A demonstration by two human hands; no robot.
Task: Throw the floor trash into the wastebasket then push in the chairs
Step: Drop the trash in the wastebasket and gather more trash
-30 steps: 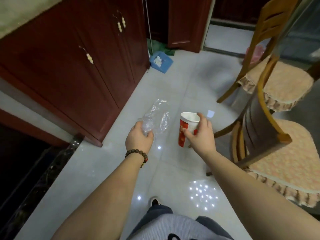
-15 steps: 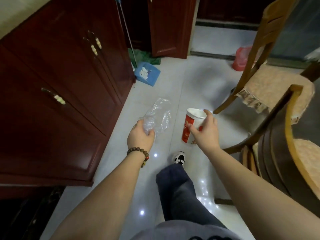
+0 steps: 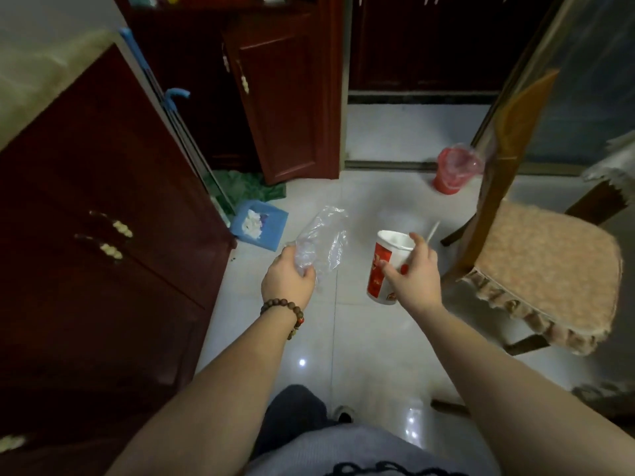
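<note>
Two handfuls: bottle [image 3: 321, 240] left hand [image 3: 288, 281], cup [image 3: 386, 266] right hand [image 3: 414, 274].

No text can be read anywhere; the red-and-white paper cup [image 3: 384, 266] carries printed marks too blurred to make out.

Glossy pale floor tiles [image 3: 374, 201], dark-red cabinets [image 3: 103, 235]

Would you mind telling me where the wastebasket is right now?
In the head view, the red wastebasket stands on the floor at upper right, just behind the back of the wooden chair, near the doorway.
</note>
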